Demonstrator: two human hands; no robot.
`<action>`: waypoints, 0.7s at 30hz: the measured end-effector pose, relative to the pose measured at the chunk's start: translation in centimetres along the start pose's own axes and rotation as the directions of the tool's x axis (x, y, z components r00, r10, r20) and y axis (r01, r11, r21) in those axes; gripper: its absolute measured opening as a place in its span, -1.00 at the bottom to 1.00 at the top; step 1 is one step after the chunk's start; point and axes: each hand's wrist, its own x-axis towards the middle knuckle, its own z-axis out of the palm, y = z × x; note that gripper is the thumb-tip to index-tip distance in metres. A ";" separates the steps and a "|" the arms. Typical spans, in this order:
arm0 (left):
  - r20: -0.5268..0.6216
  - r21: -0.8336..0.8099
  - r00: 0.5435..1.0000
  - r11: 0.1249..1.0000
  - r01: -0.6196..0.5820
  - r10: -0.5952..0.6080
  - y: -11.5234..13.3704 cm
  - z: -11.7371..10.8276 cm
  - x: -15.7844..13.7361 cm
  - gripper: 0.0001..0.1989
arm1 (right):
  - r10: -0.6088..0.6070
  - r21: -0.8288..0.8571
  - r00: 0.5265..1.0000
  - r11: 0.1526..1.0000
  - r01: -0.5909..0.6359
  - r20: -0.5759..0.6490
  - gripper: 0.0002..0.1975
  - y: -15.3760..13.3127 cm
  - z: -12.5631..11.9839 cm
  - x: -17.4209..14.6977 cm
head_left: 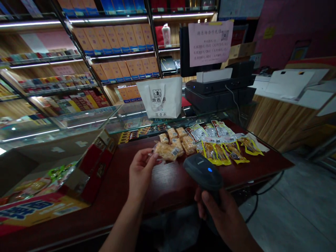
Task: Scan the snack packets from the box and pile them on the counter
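Observation:
My left hand point(144, 164) pinches the edge of a clear-wrapped snack pack point(166, 151), tan inside, with a barcode label facing up. In my right hand point(219, 208) is a black barcode scanner point(202, 171) with a blue light on top, its head pointing toward the pack. Just behind the held pack sit several similar wrapped snack packs point(188, 144) on the dark red table point(126, 182). To their right lie several yellow-edged snack pouches point(216, 153), with silver and white packets point(222, 128) behind them.
An open cardboard box point(39, 206) with packaged snacks stands on the left. A white paper bag point(160, 96) rests on the glass counter point(110, 119), beside a register and a monitor point(184, 52) with a pink notice point(210, 43). Shelves of boxes point(112, 40) line the back.

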 end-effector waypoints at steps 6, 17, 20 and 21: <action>-0.020 0.105 0.997 0.992 -0.069 0.072 0.3 0.0 0.4 -0.68 | -0.001 -0.079 1.000 0.997 0.002 0.018 -0.55 -0.4 0.3 0.0; -0.029 0.138 0.997 0.988 -0.070 0.075 -0.3 -0.1 0.7 -0.73 | -0.033 -0.180 0.999 0.983 0.038 0.027 -0.51 -1.0 0.6 0.5; -0.020 0.135 0.997 0.988 -0.072 0.075 -0.4 -0.2 0.9 -0.73 | -0.048 -0.214 0.999 0.976 0.052 0.020 -0.47 -0.8 0.7 0.7; -0.014 0.132 0.997 0.989 -0.072 0.075 -0.4 -0.2 0.9 -0.73 | -0.052 -0.219 0.999 0.974 0.054 0.016 -0.46 -0.7 0.8 0.8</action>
